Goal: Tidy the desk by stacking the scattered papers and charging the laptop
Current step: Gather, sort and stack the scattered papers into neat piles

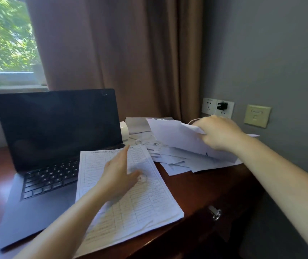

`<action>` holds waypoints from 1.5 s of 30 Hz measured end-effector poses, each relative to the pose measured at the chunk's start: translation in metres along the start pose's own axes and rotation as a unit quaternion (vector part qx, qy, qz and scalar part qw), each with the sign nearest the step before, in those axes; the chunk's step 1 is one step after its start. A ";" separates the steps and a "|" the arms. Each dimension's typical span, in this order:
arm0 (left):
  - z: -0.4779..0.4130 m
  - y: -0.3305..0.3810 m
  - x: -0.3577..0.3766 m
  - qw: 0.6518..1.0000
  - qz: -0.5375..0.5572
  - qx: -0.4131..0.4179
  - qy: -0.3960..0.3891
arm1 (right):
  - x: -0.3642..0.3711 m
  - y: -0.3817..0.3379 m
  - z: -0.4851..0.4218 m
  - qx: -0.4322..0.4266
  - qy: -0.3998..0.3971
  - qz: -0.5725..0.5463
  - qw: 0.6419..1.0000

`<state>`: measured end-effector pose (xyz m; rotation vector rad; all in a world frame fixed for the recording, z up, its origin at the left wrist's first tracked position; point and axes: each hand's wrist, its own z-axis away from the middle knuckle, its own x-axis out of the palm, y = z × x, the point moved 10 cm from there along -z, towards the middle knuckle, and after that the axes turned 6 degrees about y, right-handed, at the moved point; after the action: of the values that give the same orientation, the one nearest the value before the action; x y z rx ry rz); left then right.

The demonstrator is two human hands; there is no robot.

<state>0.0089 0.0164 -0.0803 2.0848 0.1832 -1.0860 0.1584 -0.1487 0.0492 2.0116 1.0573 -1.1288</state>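
The laptop (56,128) stands open on the left of the dark reddish tabletop (205,187). Its screen is black, and its keyboard faces the person. A large printed form (142,199), ruled into rows and columns of small text, lies beside it. The form's left edge overlaps the laptop's right side and its near corner hangs past the front of the tabletop.

The left hand (119,174) lies flat on this form with its fingers straight and grips nothing. The right hand (218,133) is clenched on the edge of a white sheet (177,135), which it holds lifted and tilted. There may be more than one sheet in that grip, but motion blur makes it hard to say.

Under the raised sheet, loose papers (179,163) lie spread in overlapping layers at odd angles towards the back right corner, some showing dark marks.

On the grey wall behind them, a black plug (222,106) sits in a wall socket (224,114). A loop of white cable (193,120) shows just by the right hand. A brown curtain (121,53) hangs behind the laptop.
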 end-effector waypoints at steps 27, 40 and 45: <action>-0.016 0.109 -0.129 0.869 0.400 0.066 0.284 | -0.098 0.028 -0.003 0.038 0.262 -0.162 0.951; -0.015 0.067 -0.142 0.886 0.381 0.037 0.261 | -0.038 0.005 -0.017 0.107 0.218 -0.621 0.745; -0.012 0.043 -0.130 0.905 0.340 0.014 0.255 | -0.005 0.001 -0.003 0.119 0.185 -0.676 0.703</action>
<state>-0.0460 0.0216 0.0462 2.1603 -0.2990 -0.1193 0.1588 -0.1490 0.0553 1.4103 2.9765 -1.5234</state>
